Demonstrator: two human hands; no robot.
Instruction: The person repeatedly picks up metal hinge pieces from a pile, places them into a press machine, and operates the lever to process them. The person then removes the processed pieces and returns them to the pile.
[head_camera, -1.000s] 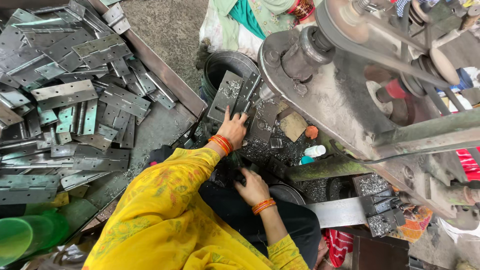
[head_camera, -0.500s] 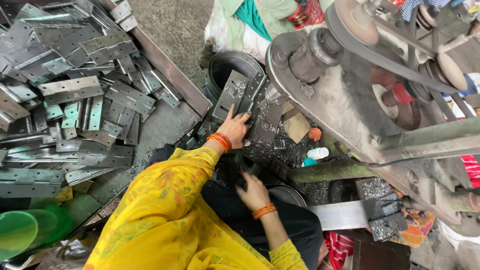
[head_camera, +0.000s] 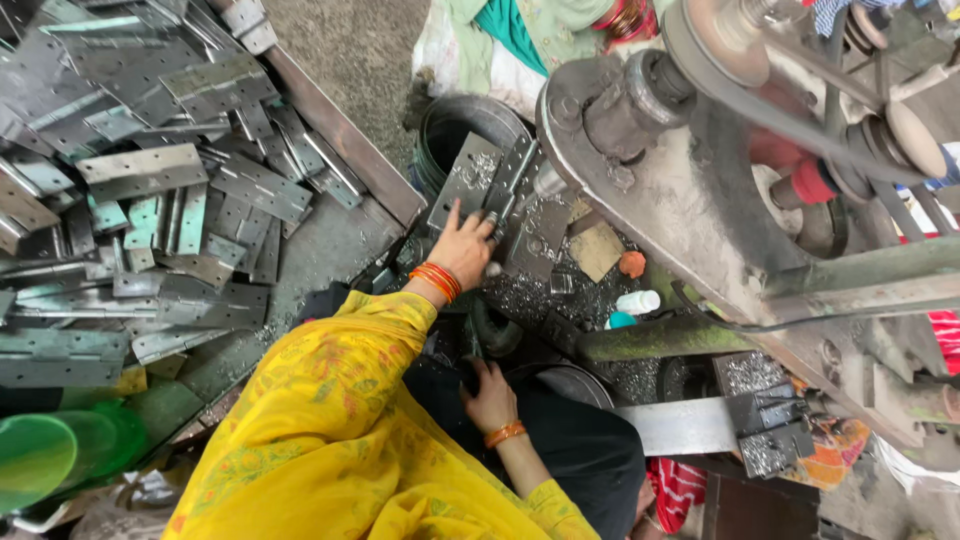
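Note:
My left hand (head_camera: 465, 245), orange bangles at the wrist, presses down on a grey metal hinge (head_camera: 478, 175) that lies opened on the bed of a drilling machine (head_camera: 690, 200). Its fingers spread over the hinge's lower edge. My right hand (head_camera: 490, 395), also with an orange bangle, is closed around a dark green lever handle (head_camera: 492, 335) below the bed, close to my lap. Metal shavings (head_camera: 520, 295) cover the bed around the hinge. My yellow patterned sleeve hides most of the left forearm.
A large tray (head_camera: 350, 140) at the left holds several loose hinges. A green plastic tube (head_camera: 50, 460) lies bottom left. A belt and pulleys (head_camera: 800, 110) run at the right. A round dark bin (head_camera: 470, 125), a small white bottle (head_camera: 635, 302), and another person in green clothing (head_camera: 510, 30) are nearby.
My left hand has stayed on the hinge, and my right hand has stayed on the lever. Only the view has shifted slightly.

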